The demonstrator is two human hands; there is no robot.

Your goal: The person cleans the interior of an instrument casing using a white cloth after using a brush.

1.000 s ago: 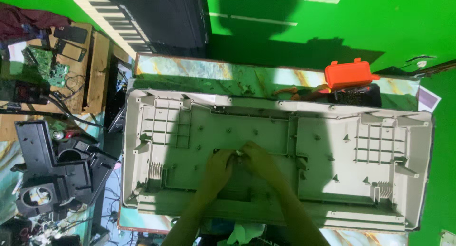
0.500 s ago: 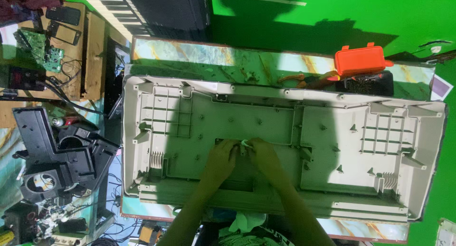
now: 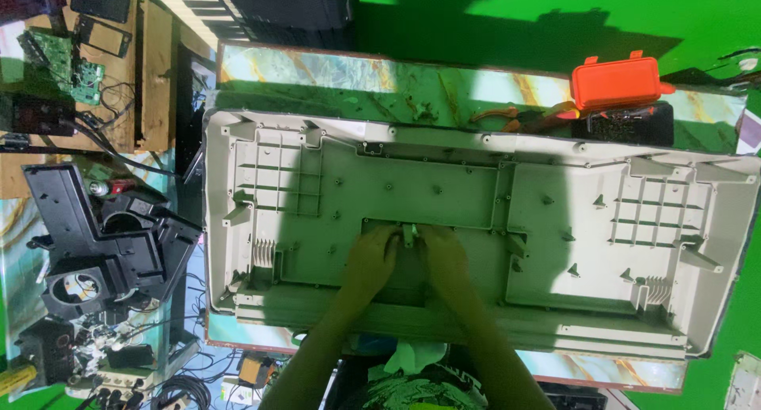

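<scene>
Left hand (image 3: 371, 255) and right hand (image 3: 444, 255), fingers curled, meet on a small tab (image 3: 409, 236) at the centre of the grey shell (image 3: 333, 172), which lies ribs-up, likely for access. Whether they pinch the tab is hidden. Orange case (image 3: 617, 82) sits beyond the shell.

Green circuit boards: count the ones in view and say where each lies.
2, both on the wooden side table at the upper left: one green circuit board near the left edge, a second green circuit board just right and lower. Clutter may hide others.
</scene>
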